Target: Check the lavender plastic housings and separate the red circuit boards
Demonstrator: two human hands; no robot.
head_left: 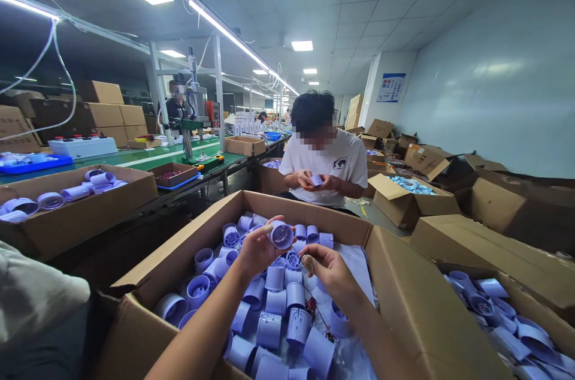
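A pale lilac plastic cylinder (pixel 281 234) is held up by the left hand (pixel 257 250), whose fingers are curled around it and pinch it at the rim, its round end turned towards the camera. The right hand (pixel 327 266) is held just beside it, fingers drawn together and pinching a small dark part (pixel 307 261) from which a thin wire (pixel 300 253) runs towards the cylinder. Both hands are raised over an open cardboard box (pixel 179 260), in which well over twenty like cylinders (pixel 287 314) are lying, some upright and some tipped; an exact count cannot be made. A second small red and black wired part (pixel 311 306) is seen among them. One more box of similar parts (pixel 507 320) is seen at the right, and another at the left (pixel 67 218) holding roughly eight. Across the box, one seated person in a white shirt (pixel 323 161) is seen with a small part held in both hands. Further back, a green desk (pixel 135 157) is seen carrying one press machine (pixel 195 110), with stacked cartons (pixel 105 110) behind
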